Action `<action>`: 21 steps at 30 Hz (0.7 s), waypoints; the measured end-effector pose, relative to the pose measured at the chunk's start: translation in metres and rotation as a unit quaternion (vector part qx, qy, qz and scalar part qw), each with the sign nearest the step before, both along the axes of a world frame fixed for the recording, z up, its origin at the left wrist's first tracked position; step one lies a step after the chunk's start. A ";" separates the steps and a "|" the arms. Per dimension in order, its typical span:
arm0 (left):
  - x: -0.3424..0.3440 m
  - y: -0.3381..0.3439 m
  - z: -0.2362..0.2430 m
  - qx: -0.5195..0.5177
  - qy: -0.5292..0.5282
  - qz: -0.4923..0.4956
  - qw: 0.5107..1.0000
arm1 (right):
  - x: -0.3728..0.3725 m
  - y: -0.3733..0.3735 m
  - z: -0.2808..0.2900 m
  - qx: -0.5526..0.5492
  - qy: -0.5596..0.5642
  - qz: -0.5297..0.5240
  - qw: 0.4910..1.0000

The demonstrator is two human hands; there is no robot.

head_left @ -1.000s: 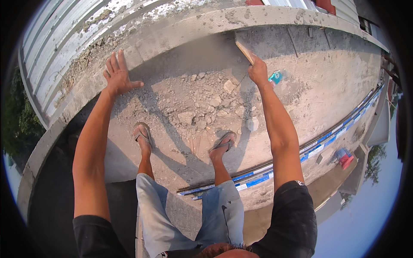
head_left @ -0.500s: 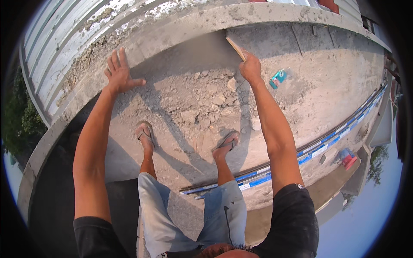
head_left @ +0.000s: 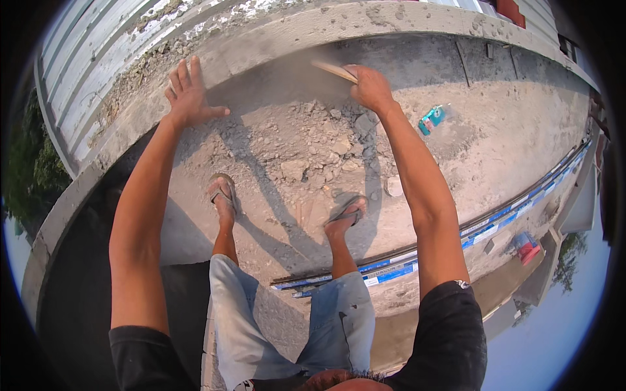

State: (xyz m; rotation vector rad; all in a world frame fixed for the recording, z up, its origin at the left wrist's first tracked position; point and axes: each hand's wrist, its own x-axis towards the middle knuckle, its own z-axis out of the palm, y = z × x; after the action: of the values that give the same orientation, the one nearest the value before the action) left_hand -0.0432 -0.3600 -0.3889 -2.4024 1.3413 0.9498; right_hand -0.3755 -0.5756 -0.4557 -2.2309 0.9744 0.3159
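My left hand lies with fingers and thumb spread against the top edge of a grey concrete wall. Its palm side is hidden. My right hand is closed round the end of a pale wooden handle that points left toward the wall's inner face. The far end of the tool is lost in dust and blur, so I cannot tell its kind. Broken concrete rubble covers the ground below the wall, between my hands and my sandalled feet.
A turquoise packet or box lies right of my right hand. Long bars with blue and white wrapping run across the right side, near a red and blue container. Corrugated metal sheeting lies beyond the wall. A dark area is at lower left.
My right hand has shifted left and up. The wooden handle has swung from steep to nearly level, pointing left. My left hand remains spread on the wall edge.
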 end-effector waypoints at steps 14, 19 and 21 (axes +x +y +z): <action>-0.002 -0.004 0.004 0.027 0.003 0.021 0.999 | -0.039 0.069 0.006 0.136 -0.003 0.057 0.989; 0.001 0.001 0.002 0.020 -0.004 0.016 1.000 | -0.068 0.092 0.014 0.171 0.021 0.056 0.983; 0.001 0.000 0.002 0.019 -0.004 0.013 1.000 | -0.081 0.102 0.015 0.193 0.047 0.046 0.979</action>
State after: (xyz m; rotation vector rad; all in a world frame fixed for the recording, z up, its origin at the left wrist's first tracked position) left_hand -0.0419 -0.3605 -0.3869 -2.3983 1.2813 0.9620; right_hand -0.4561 -0.4735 -0.4403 -1.9214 0.7810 0.6028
